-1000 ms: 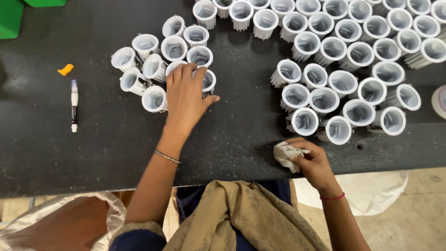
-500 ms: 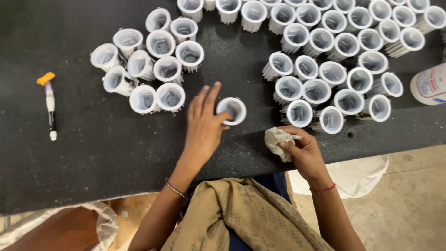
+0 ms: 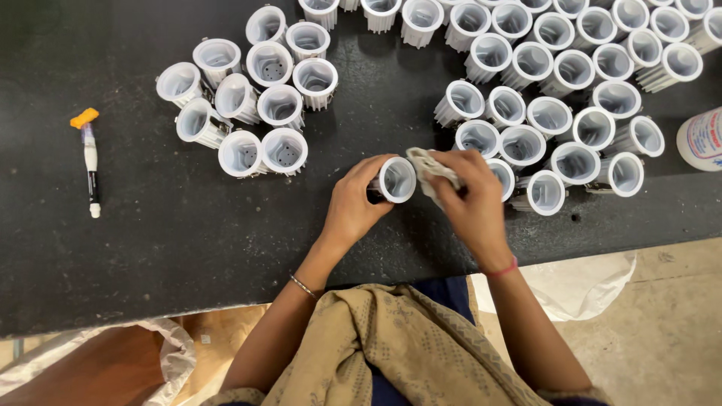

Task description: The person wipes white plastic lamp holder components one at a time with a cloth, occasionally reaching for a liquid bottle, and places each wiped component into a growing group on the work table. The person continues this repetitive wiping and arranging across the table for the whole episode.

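My left hand [image 3: 352,204] grips a white ribbed cup-shaped housing [image 3: 397,179], tipped on its side with its open mouth facing me. My right hand [image 3: 474,203] holds a crumpled pale cloth [image 3: 427,167] pressed against the rim of that housing. Both hands meet over the black table [image 3: 150,248] near its front edge. A cluster of the same white housings [image 3: 248,105] stands to the left of my hands. A larger group [image 3: 556,98] spreads to the right and back.
A marker pen [image 3: 90,167] with an orange cap lies at the left of the table. A white bottle [image 3: 701,139] lies at the right edge. Plastic bags sit on the floor below the table, left [image 3: 158,346] and right [image 3: 587,282].
My left hand took one housing from the left cluster, drew it toward me and lifted it. My right hand brought the cloth up from the table edge to its rim.
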Motion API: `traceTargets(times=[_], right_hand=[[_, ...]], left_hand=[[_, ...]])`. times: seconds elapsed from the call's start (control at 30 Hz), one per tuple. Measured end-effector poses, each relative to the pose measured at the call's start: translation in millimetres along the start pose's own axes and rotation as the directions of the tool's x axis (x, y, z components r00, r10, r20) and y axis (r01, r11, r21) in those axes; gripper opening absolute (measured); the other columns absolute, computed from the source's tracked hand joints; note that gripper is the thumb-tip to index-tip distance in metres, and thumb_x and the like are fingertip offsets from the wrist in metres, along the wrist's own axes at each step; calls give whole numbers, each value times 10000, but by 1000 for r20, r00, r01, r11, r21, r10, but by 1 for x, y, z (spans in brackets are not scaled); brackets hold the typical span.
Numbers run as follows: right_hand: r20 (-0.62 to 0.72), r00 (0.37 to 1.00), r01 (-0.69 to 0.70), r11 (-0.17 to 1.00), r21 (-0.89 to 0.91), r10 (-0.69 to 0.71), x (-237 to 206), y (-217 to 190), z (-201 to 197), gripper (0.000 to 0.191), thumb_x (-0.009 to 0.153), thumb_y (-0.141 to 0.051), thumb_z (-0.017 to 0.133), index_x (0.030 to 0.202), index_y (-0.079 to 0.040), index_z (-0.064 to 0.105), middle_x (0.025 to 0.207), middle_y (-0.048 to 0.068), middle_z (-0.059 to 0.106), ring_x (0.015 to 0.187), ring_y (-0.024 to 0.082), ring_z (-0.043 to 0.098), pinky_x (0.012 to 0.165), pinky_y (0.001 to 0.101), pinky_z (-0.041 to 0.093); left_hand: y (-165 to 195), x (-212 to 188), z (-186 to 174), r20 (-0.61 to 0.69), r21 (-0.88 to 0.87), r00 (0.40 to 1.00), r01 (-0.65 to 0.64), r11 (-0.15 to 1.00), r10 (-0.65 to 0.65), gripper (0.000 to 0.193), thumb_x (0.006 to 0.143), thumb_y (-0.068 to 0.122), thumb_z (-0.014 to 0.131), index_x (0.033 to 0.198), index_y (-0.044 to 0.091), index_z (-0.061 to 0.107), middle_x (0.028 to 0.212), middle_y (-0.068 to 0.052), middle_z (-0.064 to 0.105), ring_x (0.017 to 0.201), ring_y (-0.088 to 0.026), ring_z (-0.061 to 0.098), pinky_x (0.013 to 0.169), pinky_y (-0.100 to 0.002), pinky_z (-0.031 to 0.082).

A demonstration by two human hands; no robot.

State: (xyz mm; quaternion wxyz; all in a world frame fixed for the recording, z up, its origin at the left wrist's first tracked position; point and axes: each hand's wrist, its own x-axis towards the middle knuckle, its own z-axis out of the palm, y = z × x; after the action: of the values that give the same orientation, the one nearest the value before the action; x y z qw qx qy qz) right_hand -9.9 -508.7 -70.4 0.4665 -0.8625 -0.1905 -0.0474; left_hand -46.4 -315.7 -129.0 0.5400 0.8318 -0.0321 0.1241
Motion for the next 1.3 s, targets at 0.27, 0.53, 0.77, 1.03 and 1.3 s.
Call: traceTargets(times=[0.27,0.53,0.77,1.03,1.3], right_hand=[[200,950,231,971,59,-238,10,-9,16,524,780,164,606,1208,-111,730,1166,88,662,1016,253,683,819,334,548],[355,890,332,941,-70,-288,-8,5,-5,540,701,200,565,1075,-141,755,1180,71,702,1084,292,678,922,393,543],[132,976,181,981,-75,-171,5,-1,-2,495,804,187,579,1159,-117,740,1217,94,670,1043,295,696,837,370,553],[113,993,16,999,33,-20,-5,5,9,407,851,151,609,1155,-88,737,1140,94,699,990,249,724,830,331,563],[258,965,-141,923,358,47,-40,16,6,369,846,98,648,1173,-45,741,1162,71,729,1076,180,698,931,293,533]], left_hand=[[4,3,-2,0,67,1000,-27,997,27,609,673,25,866,1246,71,664,1287,-135,678,1193,-350,661,987,-407,555],[5,5,-8,18,-39,999,-42,998,43,615,668,-2,855,1253,75,682,1284,-117,711,1206,-294,690,999,-373,571],[3,2,-6,0,-41,1000,31,999,-31,642,656,9,863,1266,63,671,1254,-137,721,1161,-283,722,961,-357,582],[3,8,-3,-7,-62,996,91,994,-92,630,662,38,880,1257,70,674,1176,-123,758,1100,-249,756,913,-336,595],[9,5,6,-52,-17,994,96,995,-97,641,685,123,926,1271,78,671,1196,-115,745,1132,-260,745,931,-343,590]])
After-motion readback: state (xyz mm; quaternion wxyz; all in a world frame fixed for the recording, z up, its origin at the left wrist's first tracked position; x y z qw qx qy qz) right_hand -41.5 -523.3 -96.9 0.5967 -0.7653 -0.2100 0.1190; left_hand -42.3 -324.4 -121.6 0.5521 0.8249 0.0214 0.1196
